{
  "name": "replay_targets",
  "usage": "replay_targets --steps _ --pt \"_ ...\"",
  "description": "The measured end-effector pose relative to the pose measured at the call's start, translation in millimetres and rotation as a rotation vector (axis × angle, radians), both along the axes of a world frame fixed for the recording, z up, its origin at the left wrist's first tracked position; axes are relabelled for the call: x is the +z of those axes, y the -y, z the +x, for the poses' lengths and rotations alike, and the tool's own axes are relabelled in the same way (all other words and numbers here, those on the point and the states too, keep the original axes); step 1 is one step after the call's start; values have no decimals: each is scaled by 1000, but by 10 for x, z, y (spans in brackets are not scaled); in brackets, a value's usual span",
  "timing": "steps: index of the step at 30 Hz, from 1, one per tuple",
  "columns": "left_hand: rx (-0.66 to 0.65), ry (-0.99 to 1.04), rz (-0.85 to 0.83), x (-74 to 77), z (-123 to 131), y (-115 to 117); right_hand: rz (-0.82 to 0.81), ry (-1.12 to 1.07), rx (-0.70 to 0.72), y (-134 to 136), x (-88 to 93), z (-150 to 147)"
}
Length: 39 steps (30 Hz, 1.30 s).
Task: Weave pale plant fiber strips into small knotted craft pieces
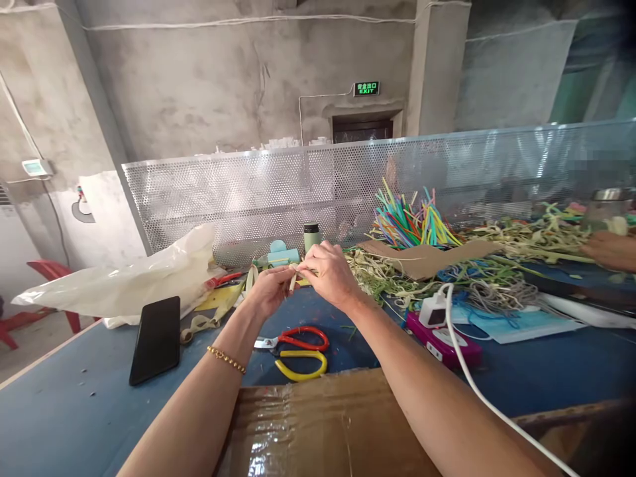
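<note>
In the head view my left hand [271, 289] and my right hand [328, 273] meet over the middle of the table. Between their closed fingertips both pinch a small pale strip [293, 279], whose material I cannot make out. A longer pale green ribbon-like piece [231, 306] lies just left of my left hand. Below the hands rests a pair of scissors [303, 339] with one red and one yellow handle, blades pointing left. Right of my right hand spreads a tangled heap of pale green strips [372, 273].
A black phone [156, 339] and a plastic bag [129, 278] lie left. Cardboard [328, 424] covers the near edge. Behind stand a green bottle [311, 235] and colourful stems [410, 215]. A purple power strip [447, 341] with a white cable sits right. Another person's hand [611, 250] shows far right.
</note>
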<state>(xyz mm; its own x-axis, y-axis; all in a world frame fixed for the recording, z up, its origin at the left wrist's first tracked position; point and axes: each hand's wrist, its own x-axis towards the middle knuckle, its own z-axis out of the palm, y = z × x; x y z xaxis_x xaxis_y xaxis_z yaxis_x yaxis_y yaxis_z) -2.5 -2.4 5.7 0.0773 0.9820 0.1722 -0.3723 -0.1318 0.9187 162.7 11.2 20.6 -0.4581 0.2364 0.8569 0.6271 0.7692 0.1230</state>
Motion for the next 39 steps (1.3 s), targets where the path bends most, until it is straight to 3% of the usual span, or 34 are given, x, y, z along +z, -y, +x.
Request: replay_targets --steps 8,19,39 --pt "-139 51 87 14 -15 7 -35 -5 -44 -47 -52 -30" --pt "-73 84 87 -17 -32 -44 -13 22 -59 -8 -47 -43" --pt "-69 140 123 7 -9 -41 -11 66 -42 -22 -54 -32"
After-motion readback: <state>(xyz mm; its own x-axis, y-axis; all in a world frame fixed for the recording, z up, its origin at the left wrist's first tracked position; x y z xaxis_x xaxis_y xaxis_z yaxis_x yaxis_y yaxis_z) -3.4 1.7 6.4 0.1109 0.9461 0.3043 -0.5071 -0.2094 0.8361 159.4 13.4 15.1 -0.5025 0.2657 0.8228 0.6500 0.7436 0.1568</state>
